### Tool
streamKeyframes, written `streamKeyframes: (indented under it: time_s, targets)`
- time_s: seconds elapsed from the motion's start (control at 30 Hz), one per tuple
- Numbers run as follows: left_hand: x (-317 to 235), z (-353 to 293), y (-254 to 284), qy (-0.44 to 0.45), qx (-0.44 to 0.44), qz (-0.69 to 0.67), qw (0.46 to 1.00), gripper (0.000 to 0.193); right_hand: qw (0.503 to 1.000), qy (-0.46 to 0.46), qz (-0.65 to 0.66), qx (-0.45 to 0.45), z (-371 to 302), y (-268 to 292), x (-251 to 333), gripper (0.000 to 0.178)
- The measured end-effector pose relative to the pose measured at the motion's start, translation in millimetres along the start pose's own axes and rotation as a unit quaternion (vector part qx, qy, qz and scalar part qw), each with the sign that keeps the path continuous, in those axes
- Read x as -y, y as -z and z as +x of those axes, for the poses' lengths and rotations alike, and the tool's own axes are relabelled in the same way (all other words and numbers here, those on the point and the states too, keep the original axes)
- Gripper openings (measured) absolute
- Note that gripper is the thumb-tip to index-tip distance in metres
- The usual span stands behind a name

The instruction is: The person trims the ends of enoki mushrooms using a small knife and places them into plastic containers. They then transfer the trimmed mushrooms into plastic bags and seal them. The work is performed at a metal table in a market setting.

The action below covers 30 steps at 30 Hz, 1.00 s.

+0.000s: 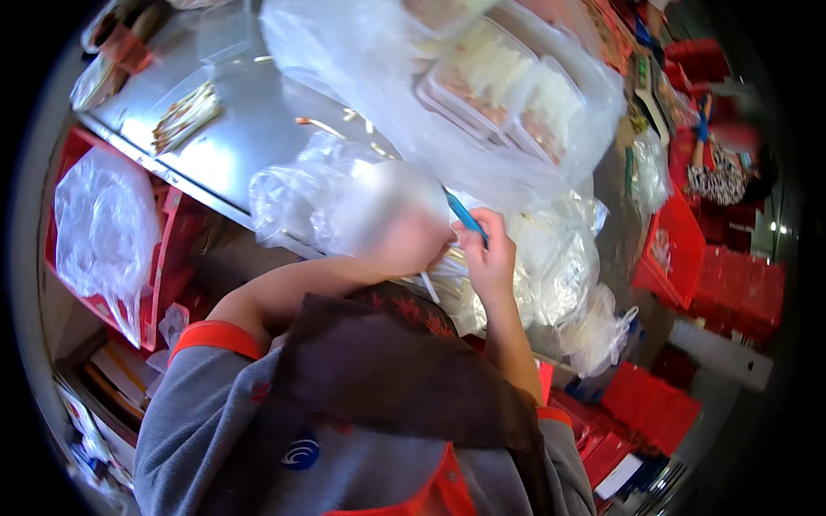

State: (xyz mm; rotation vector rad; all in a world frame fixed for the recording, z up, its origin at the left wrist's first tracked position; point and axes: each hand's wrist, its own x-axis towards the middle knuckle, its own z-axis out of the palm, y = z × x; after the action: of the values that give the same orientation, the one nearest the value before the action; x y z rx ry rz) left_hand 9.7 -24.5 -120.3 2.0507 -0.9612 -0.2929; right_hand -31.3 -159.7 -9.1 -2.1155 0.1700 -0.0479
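Observation:
My right hand (pixel 490 258) is closed round a slim blue pen-like tool (pixel 466 217), whose thin dark tip points up and to the left. I cannot make out the tool's exact kind. Right beside it, my left hand (pixel 413 232) lies under a blurred patch, so its fingers and anything in them are hidden. Thin white sticks (pixel 446 284) lie just below the hands, against my dark apron. Crumpled clear plastic bags (pixel 297 189) lie to the left of the hands, and more plastic bags (pixel 555 258) lie to the right.
A big clear bag (pixel 344 43) with plastic boxes (pixel 482 77) inside covers the back of the metal table (pixel 215 159). A bundle of sticks (pixel 188 119) lies at the left. Red crates (pixel 168 249) stand below the left edge, and a red bin (pixel 675 249) at the right.

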Motion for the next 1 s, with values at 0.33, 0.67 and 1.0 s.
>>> streamKeyframes:
  time_s: [0.33, 0.67, 1.0]
  targets:
    - [5, 16, -7, -0.044, 0.057, 0.23, 0.97, 0.013, 0.993, -0.001, -0.082, -0.089, -86, 29, -48, 0.021]
    - [-7, 9, 15, 0.021, 0.095, 0.047, 0.994, 0.014, 0.99, 0.026, -0.054, -0.131, -82, 4, -65, 0.02]
    - [1, 10, 8, 0.031, 0.136, 0.108, 0.984, 0.02, 0.964, -0.054, -0.05, -0.257, -95, 33, -109, 0.022]
